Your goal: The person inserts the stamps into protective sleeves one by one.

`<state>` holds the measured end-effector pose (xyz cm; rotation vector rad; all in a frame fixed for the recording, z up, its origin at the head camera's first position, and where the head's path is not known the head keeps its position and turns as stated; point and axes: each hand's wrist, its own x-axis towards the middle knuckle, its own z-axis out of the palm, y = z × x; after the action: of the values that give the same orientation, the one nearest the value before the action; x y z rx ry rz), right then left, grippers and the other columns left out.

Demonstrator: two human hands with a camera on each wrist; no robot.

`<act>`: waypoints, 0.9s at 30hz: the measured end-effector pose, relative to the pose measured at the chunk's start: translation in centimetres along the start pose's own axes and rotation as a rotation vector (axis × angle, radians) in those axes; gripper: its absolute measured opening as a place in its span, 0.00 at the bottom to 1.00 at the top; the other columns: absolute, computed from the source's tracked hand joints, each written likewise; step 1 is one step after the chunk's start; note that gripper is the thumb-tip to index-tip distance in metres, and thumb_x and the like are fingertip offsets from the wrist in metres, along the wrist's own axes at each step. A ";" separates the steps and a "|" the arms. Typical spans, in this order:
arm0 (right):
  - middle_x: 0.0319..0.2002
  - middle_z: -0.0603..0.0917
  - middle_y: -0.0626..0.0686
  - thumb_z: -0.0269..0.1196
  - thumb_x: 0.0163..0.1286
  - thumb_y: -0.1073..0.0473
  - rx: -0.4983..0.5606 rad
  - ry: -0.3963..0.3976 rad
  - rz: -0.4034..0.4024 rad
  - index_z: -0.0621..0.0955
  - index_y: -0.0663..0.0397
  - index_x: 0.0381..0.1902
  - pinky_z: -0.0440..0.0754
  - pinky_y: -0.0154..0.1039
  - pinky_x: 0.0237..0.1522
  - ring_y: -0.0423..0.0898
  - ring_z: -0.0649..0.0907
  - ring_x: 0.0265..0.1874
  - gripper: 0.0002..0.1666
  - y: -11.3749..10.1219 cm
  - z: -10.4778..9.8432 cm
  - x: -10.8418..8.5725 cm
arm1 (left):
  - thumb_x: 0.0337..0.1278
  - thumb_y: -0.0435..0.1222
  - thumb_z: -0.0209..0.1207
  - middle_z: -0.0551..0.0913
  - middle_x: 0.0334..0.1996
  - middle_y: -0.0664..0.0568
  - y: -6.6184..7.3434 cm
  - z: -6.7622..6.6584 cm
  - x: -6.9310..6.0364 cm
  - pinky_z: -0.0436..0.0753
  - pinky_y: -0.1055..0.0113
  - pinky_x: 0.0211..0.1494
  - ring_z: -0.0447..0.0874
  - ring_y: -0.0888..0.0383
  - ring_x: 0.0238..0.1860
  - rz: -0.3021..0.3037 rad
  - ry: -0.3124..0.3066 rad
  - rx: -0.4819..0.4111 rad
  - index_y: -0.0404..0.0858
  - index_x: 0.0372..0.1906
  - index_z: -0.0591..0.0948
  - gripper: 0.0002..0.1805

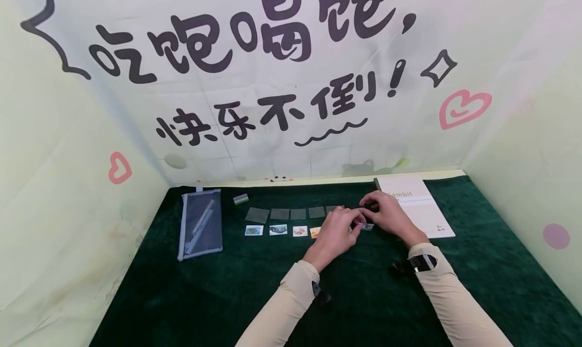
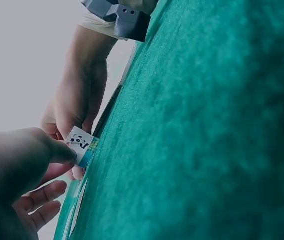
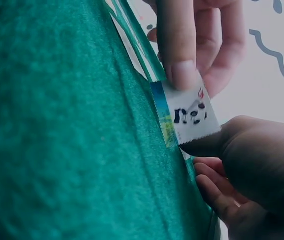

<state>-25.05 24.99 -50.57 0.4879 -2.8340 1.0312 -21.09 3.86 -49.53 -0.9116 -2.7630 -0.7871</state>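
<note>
L hand (image 1: pixel 334 230) was clamped on serrated panda pic. (image 3: pixel 191 115); R hand (image 1: pixel 388 215) touched its edge, grip couldn't be confirmed. Other pics (image 1: pixel 278 230) lay nr. on green cloth (image 1: pixel 182 301).

Left hand (image 1: pixel 335 231) and right hand (image 1: pixel 387 213) are close together over dark green cloth (image 1: pixel 182 306) — picture cards (image 1: pixel 278 230) alongside.

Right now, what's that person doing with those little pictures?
The person's left hand pinches a little panda picture with toothed edges. The right hand is right up against it, though I can't tell whether it grips too. More small pictures lie in a row on the green cloth, with greyish squares lined up just beyond them.
</note>
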 end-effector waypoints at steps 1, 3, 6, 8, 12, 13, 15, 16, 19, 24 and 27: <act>0.51 0.88 0.62 0.71 0.75 0.63 0.003 0.002 0.004 0.87 0.59 0.51 0.88 0.62 0.57 0.61 0.88 0.52 0.09 0.0 0.0 0.0 | 0.77 0.43 0.65 0.90 0.48 0.61 0.0 -0.1 -0.1 0.81 0.68 0.58 0.79 0.63 0.49 -0.004 0.001 -0.021 0.51 0.54 0.88 0.08; 0.50 0.88 0.61 0.70 0.75 0.63 0.011 0.007 0.011 0.87 0.58 0.49 0.88 0.62 0.57 0.60 0.89 0.51 0.08 0.1 0.1 0.0 | 0.77 0.42 0.65 0.89 0.47 0.61 -0.2 -0.3 -0.3 0.81 0.70 0.57 0.80 0.63 0.49 -0.013 0.005 -0.064 0.51 0.52 0.88 0.06; 0.49 0.89 0.60 0.70 0.76 0.63 0.029 0.018 0.015 0.87 0.57 0.48 0.88 0.62 0.56 0.59 0.89 0.50 0.06 0.1 0.0 0.0 | 0.78 0.41 0.65 0.88 0.46 0.60 -0.4 -0.6 -0.5 0.81 0.72 0.55 0.81 0.62 0.50 -0.019 0.014 -0.152 0.51 0.51 0.88 0.05; 0.47 0.90 0.59 0.69 0.77 0.62 0.042 0.024 0.016 0.87 0.56 0.48 0.89 0.61 0.55 0.58 0.90 0.49 0.06 0.1 0.0 0.1 | 0.78 0.41 0.64 0.88 0.46 0.60 -0.6 -0.9 -0.6 0.81 0.72 0.55 0.82 0.62 0.50 -0.024 0.019 -0.227 0.50 0.51 0.88 0.06; 0.44 0.91 0.57 0.69 0.78 0.61 0.062 0.033 0.018 0.86 0.54 0.48 0.89 0.54 0.51 0.53 0.90 0.44 0.05 0.0 0.0 0.2 | 0.80 0.41 0.63 0.88 0.47 0.61 -1.2 -1.2 -0.8 0.82 0.72 0.57 0.83 0.61 0.50 -0.046 0.029 -0.360 0.50 0.52 0.88 0.06; 0.43 0.91 0.56 0.69 0.78 0.60 0.066 0.035 0.019 0.86 0.54 0.48 0.88 0.51 0.50 0.52 0.89 0.43 0.05 0.0 0.0 0.2 | 0.80 0.41 0.62 0.87 0.48 0.61 -1.4 -1.3 -0.9 0.82 0.71 0.57 0.84 0.61 0.50 -0.054 0.032 -0.387 0.50 0.52 0.88 0.06; 0.43 0.92 0.55 0.69 0.78 0.60 0.080 0.043 0.022 0.86 0.53 0.48 0.86 0.45 0.48 0.50 0.90 0.42 0.05 -0.1 0.1 0.3 | 0.81 0.42 0.62 0.86 0.47 0.61 -1.8 -1.5 -1.1 0.83 0.70 0.55 0.84 0.61 0.49 -0.069 0.039 -0.426 0.51 0.52 0.87 0.06; 0.43 0.92 0.55 0.69 0.78 0.60 0.089 0.048 0.022 0.86 0.53 0.48 0.85 0.43 0.48 0.49 0.90 0.42 0.05 -0.1 0.1 0.3 | 0.81 0.42 0.62 0.86 0.47 0.61 -2.0 -1.6 -1.2 0.84 0.69 0.55 0.84 0.61 0.48 -0.076 0.044 -0.444 0.51 0.52 0.87 0.06; 0.43 0.93 0.54 0.69 0.78 0.60 0.125 0.067 0.021 0.86 0.52 0.48 0.84 0.37 0.47 0.48 0.90 0.43 0.05 -0.3 0.2 0.4 | 0.81 0.43 0.61 0.87 0.48 0.61 -2.6 -2.0 -1.6 0.86 0.66 0.56 0.84 0.64 0.49 -0.092 0.056 -0.490 0.53 0.53 0.86 0.06; 0.46 0.93 0.55 0.69 0.78 0.57 0.256 0.057 0.016 0.89 0.52 0.52 0.84 0.34 0.46 0.44 0.89 0.42 0.09 -1.3 0.6 0.0 | 0.82 0.43 0.59 0.89 0.50 0.60 -3.6 -2.9 -2.4 0.86 0.67 0.56 0.86 0.68 0.50 -0.115 0.094 -0.566 0.51 0.56 0.83 0.08; 0.47 0.94 0.53 0.71 0.77 0.53 0.340 0.001 0.029 0.89 0.49 0.54 0.84 0.34 0.46 0.43 0.90 0.43 0.12 -2.5 1.0 -0.2 | 0.82 0.43 0.60 0.90 0.50 0.58 -4.2 -3.5 -3.2 0.87 0.68 0.54 0.88 0.66 0.49 -0.151 0.141 -0.618 0.49 0.58 0.83 0.09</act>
<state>-23.97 22.60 -49.87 0.4709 -2.6778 1.5279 -21.08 -2.51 -49.24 -0.6836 -2.5109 -1.7147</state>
